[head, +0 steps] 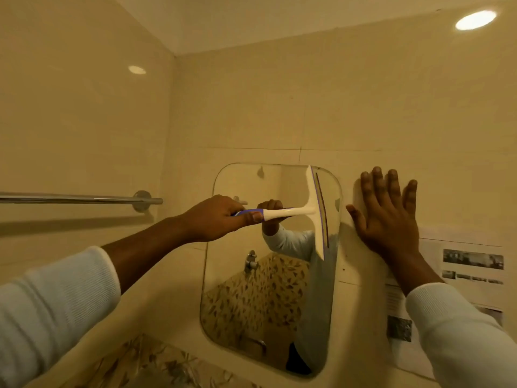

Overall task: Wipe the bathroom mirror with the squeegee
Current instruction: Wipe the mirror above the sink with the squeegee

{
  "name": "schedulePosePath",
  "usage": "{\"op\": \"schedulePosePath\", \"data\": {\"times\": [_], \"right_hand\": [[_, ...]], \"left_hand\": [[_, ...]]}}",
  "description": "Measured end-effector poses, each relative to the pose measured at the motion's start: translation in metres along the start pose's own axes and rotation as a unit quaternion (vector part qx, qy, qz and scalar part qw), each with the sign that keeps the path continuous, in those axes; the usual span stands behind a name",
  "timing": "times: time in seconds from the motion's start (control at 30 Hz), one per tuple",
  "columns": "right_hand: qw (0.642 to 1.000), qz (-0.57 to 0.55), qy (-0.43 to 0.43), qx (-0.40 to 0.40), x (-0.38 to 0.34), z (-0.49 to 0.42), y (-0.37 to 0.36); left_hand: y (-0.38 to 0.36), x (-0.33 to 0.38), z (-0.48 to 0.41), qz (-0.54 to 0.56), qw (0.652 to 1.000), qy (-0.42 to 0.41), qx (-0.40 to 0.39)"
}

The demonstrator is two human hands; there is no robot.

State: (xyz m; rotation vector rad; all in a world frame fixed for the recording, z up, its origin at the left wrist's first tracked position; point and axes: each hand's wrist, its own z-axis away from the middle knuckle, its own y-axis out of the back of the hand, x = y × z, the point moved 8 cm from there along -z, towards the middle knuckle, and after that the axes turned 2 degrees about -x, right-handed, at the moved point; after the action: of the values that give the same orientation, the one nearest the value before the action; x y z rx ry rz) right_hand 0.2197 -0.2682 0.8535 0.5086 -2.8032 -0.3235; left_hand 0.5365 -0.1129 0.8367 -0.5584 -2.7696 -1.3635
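A frameless mirror with rounded corners hangs on the cream tiled wall. My left hand grips the purple and white handle of a squeegee. The handle lies level and the long blade stands nearly upright, pressed on the glass near the mirror's upper right edge. My right hand lies flat on the wall just right of the mirror, fingers spread, holding nothing. The mirror reflects my hand, a white sleeve, a tap and patterned tiles.
A chrome towel rail runs along the left wall at hand height. A printed paper sheet is stuck to the wall right of the mirror, below my right hand. Patterned tiles show at the bottom. A ceiling light glows at the upper right.
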Motion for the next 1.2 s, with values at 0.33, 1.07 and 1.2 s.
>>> {"op": "schedulePosePath", "data": {"times": [0.33, 1.07, 1.2], "right_hand": [[1.000, -0.009, -0.029, 0.004, 0.003, 0.001, 0.002], [0.999, 0.016, -0.023, 0.030, 0.003, -0.001, -0.001], [0.999, 0.011, -0.020, 0.031, 0.002, -0.001, 0.000]], "left_hand": [[-0.006, 0.029, -0.068, -0.122, 0.992, -0.037, -0.013], [0.041, -0.063, -0.046, -0.115, 0.992, 0.024, -0.042], [0.055, -0.094, -0.035, -0.116, 0.991, 0.058, -0.041]]}}
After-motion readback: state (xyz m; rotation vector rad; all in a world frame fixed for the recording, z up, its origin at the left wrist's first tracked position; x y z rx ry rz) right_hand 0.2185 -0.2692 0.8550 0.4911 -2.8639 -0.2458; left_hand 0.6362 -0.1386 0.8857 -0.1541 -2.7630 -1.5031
